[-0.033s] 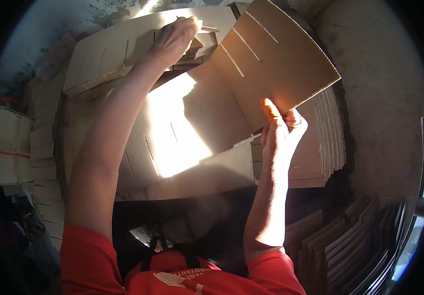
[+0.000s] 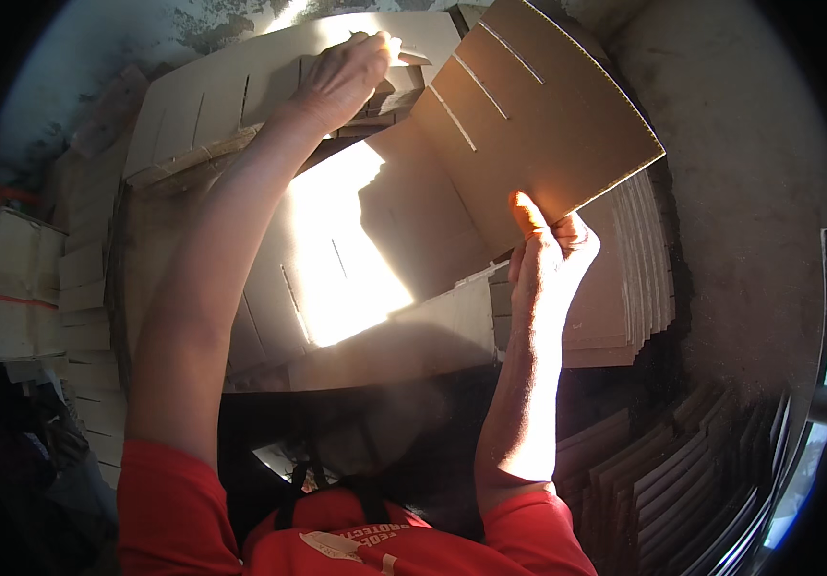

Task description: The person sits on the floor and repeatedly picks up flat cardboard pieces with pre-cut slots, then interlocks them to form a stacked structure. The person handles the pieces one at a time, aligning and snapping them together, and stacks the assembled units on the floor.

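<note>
A brown slotted cardboard sheet (image 2: pixel 548 125), tilted up, is pinched at its lower edge by my right hand (image 2: pixel 548 245), thumb flat on its face. Three narrow slots run in from its upper left edge. My left hand (image 2: pixel 348 77) reaches to the far side, fingers closed at the edge of a cardboard piece (image 2: pixel 411 60); the fingertips are partly hidden and washed out by sunlight. Beneath both arms lies a sunlit slotted cardboard sheet (image 2: pixel 336 259). Behind my left hand rests a stack of slotted sheets (image 2: pixel 197 115).
Layered cardboard sheets (image 2: pixel 639 278) stand to the right, beyond my right wrist. More sheets (image 2: pixel 682 490) lean in a row at the lower right. On the far left sits a pale bundle (image 2: pixel 24 283) with a red strap beside stacked cardboard (image 2: pixel 82 274).
My left hand has shifted very slightly to the right. My right hand and the brown sheet look unmoved.
</note>
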